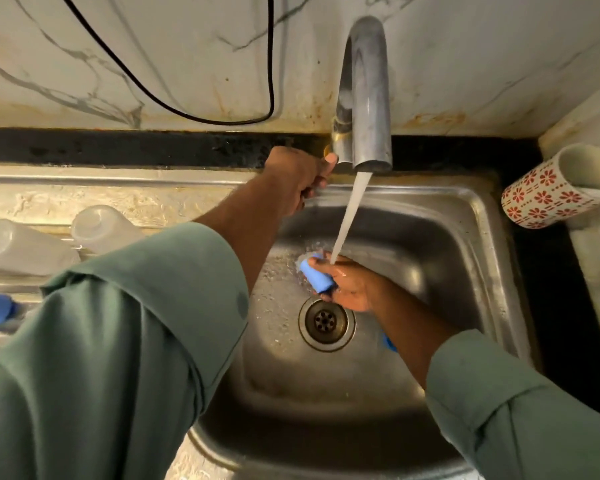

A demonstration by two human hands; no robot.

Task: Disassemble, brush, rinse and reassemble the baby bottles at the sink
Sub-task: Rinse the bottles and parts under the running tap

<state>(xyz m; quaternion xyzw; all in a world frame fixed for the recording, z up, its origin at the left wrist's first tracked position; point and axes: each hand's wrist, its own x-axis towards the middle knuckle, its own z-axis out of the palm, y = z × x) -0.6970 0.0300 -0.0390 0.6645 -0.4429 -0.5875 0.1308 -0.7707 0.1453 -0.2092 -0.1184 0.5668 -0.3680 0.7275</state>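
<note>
Looking down from the head cam: right hand [349, 284] gripping a blue bottle cap [315, 276] under the tap's [364, 95] water stream, over the sink [482, 237], long axis tilted up-left. Left hand [297, 176] curled round something at the tap base, mostly hidden. Two clear bottles [21, 247] lying on the table, left, partly cut off. No readable writing anywhere.

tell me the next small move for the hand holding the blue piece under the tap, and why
Probably turn the blue bottle part in the right hand so the stream reaches its other sides. Water lands on the fingers at one end of it only, while the left hand grips the tap at its base.
</note>
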